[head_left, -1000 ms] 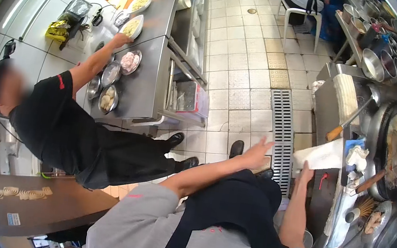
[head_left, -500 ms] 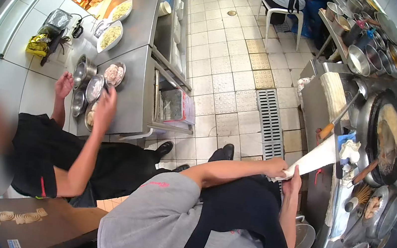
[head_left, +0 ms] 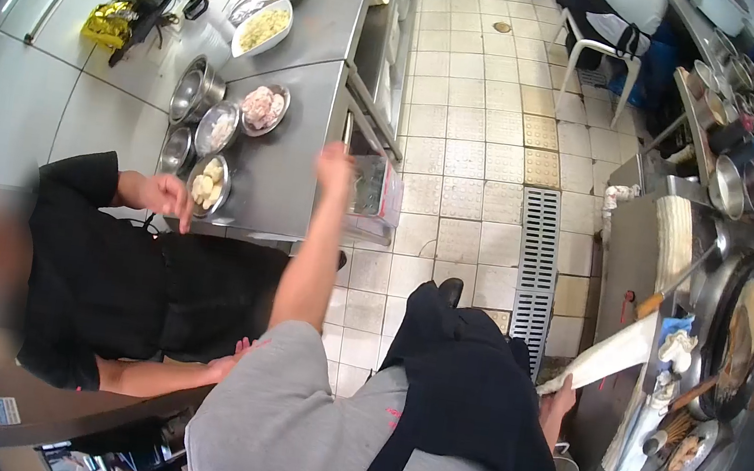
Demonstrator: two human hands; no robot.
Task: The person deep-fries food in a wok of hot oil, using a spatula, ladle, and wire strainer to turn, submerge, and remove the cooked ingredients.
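My right hand (head_left: pixel 555 400) is closed on the lower end of a white towel (head_left: pixel 610 357), which hangs from the stove's front edge. My left hand (head_left: pixel 335 168) is stretched forward and left, by the edge of the steel counter (head_left: pixel 283 190). Motion blurs its fingers, and I can make out nothing held in it. Nearest to it on the counter are a bowl of pale pink raw meat (head_left: pixel 263 108), a bowl with white pieces (head_left: pixel 218 129) and a bowl of pale yellowish chunks (head_left: pixel 208 185).
A co-worker in black (head_left: pixel 96 275) stands close on my left, one hand by the bowls. Woks (head_left: pixel 748 313), a wooden-handled ladle (head_left: pixel 665 292) and strainers crowd the stove at right. A floor grate (head_left: pixel 538 257) runs alongside. Farther off, someone sits on a white chair (head_left: pixel 601 51).
My left hand has let go of the towel and swung left toward the counter; my right hand stays on the towel. The co-worker's hands have moved back from the bowls.
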